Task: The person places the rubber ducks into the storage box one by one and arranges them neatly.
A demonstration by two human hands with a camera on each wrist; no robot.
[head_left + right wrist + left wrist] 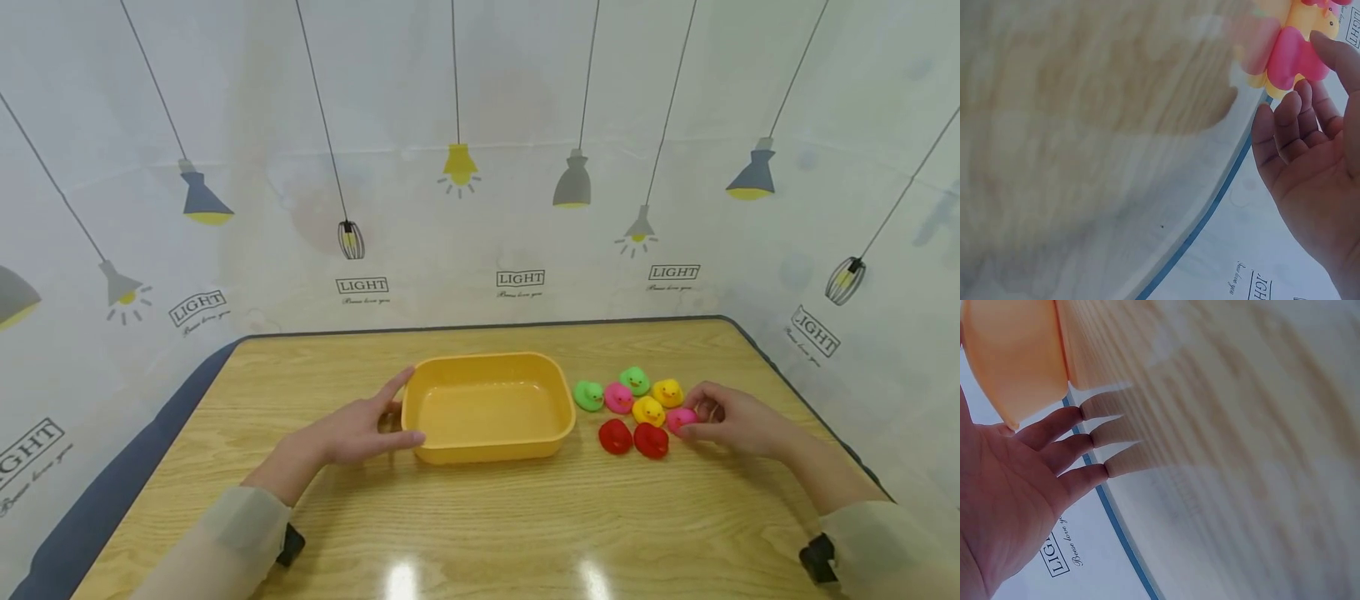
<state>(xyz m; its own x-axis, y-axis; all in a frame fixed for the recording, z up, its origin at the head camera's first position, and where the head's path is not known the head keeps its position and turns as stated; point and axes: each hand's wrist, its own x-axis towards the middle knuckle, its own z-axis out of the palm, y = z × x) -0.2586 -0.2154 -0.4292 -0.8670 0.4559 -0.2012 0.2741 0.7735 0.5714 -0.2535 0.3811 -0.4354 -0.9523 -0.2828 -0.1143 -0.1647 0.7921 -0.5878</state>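
Pickup step, seemingly: pink rubber duck [681, 419] pinched by right fingers [1286, 119], rectangular yellow plastic tub [487, 454] touched by spread left fingers [399, 440], lift probably needed.

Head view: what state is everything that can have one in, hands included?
Yellow basin: upright, empty.
Left hand: open, at the basin's left end.
Right hand: fingers partly curled at the rightmost pink duck; grip unclear.
Rightmost pink duck: lifted or resting, unclear.
Other pink duck: upright.
Green ducks: upright.
Yellow ducks: upright.
Red ducks: faces unseen, orientation unclear.
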